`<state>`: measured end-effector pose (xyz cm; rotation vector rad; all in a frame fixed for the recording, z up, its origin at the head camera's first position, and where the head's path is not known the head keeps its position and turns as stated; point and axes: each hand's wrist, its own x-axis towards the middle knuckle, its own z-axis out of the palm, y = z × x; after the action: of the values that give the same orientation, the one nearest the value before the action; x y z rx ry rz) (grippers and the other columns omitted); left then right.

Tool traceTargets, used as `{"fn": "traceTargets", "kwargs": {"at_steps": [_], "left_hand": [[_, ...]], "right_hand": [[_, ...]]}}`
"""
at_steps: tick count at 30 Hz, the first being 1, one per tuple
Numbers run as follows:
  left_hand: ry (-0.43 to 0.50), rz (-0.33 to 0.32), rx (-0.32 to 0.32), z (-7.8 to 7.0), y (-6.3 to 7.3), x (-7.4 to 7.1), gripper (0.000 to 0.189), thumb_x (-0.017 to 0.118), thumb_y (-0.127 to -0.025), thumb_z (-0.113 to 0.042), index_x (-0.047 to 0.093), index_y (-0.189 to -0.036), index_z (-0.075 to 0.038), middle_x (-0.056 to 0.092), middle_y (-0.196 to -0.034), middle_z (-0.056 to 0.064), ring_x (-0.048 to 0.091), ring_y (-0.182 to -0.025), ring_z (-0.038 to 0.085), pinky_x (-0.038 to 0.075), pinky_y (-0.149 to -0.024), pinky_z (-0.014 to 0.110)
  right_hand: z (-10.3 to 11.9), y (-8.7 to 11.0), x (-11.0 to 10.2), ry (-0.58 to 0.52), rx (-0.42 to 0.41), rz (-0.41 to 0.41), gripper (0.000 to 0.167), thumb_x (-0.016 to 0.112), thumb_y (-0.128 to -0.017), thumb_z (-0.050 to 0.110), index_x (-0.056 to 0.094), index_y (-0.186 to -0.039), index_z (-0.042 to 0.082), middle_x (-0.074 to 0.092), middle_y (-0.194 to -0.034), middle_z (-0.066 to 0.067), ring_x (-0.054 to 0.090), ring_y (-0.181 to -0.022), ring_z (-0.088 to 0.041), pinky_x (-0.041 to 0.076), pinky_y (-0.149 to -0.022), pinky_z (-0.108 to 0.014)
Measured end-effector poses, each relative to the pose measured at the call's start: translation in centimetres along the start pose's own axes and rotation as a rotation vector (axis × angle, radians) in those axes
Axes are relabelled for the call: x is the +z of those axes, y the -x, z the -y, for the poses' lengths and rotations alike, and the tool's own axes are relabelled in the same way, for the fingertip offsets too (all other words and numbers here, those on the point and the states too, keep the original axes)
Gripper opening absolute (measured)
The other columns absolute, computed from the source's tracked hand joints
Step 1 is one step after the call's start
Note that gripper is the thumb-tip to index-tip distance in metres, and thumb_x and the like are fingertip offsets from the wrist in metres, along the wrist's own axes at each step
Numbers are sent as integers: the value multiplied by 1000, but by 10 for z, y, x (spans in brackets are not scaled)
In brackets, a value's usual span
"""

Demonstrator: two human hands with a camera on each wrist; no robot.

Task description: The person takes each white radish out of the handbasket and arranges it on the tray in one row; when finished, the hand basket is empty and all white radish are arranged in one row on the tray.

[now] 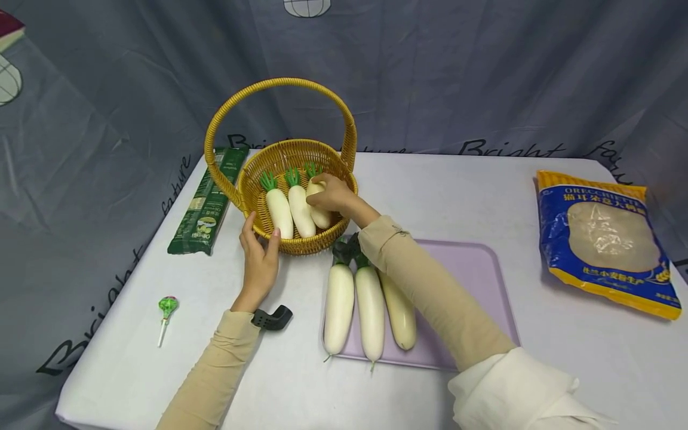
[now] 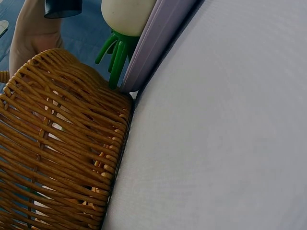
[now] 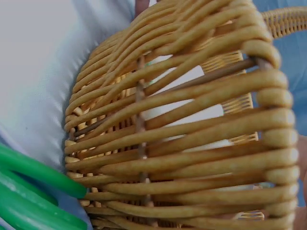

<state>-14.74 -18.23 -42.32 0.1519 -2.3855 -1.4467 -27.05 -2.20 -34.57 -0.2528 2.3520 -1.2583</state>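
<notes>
A yellow wicker basket (image 1: 312, 245) with a tall hoop handle stands at the table's back left. Inside lie white radishes with green tops, a left one (image 1: 280, 213), a middle one (image 1: 302, 212) and a right one (image 1: 322, 217). My right hand (image 1: 334, 196) reaches over the rim and grips the right radish, fingers curled over its upper part. At the front left of the basket, my left hand (image 1: 260, 263) touches the rim with thumb and fingers extended. The basket's woven wall fills much of the left wrist view (image 2: 62, 143) and right wrist view (image 3: 192, 163).
On a lilac tray (image 1: 473, 280) right of the basket lie long white radishes (image 1: 371, 316), partly under my right forearm. A green packet (image 1: 201, 215) lies behind the basket's left side, a lollipop (image 1: 167, 307) at front left, a blue-and-yellow pasta bag (image 1: 607, 239) at far right.
</notes>
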Motion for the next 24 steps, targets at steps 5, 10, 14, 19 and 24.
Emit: {"fn": "traceTargets", "kwargs": {"at_steps": [5, 10, 14, 19, 24], "left_hand": [[2, 4, -11, 0, 0, 0, 62, 41, -94, -39, 11, -143, -16, 16, -139, 20, 25, -131, 31, 25, -108, 47], [-1, 2, -11, 0, 0, 0, 62, 42, -94, -38, 11, -143, -16, 16, -139, 20, 25, -132, 30, 24, -108, 46], [-2, 2, -17, 0, 1, -1, 62, 41, -94, -38, 11, -143, -18, 16, -140, 19, 25, -132, 29, 24, -109, 46], [-2, -1, -18, 0, 1, -1, 62, 42, -94, -38, 11, -143, -18, 16, -139, 19, 25, -132, 30, 25, -108, 46], [0, 7, -19, -1, 1, -1, 63, 42, -93, -39, 10, -144, -18, 16, -140, 19, 26, -132, 32, 26, -108, 46]], "right_hand": [[-1, -2, -3, -113, -3, 54, 54, 57, -84, 20, 39, -135, 15, 37, -139, -11, 47, -113, -23, 47, -84, -34], [-1, -4, -7, -267, 64, 127, 54, 57, -84, 18, 38, -135, 21, 37, -138, -8, 51, -106, -24, 48, -76, -37], [-3, -7, -10, -367, 103, 177, 55, 56, -83, 16, 38, -135, 24, 37, -136, -6, 52, -92, -23, 47, -72, -37], [-6, -9, -14, -443, 119, 223, 54, 54, -84, 15, 38, -135, 25, 38, -133, -6, 46, -85, -20, 42, -67, -34], [-6, -9, -19, -554, 139, 268, 57, 52, -86, 14, 34, -138, 25, 34, -139, -11, 48, -112, -29, 43, -90, -47]]}}
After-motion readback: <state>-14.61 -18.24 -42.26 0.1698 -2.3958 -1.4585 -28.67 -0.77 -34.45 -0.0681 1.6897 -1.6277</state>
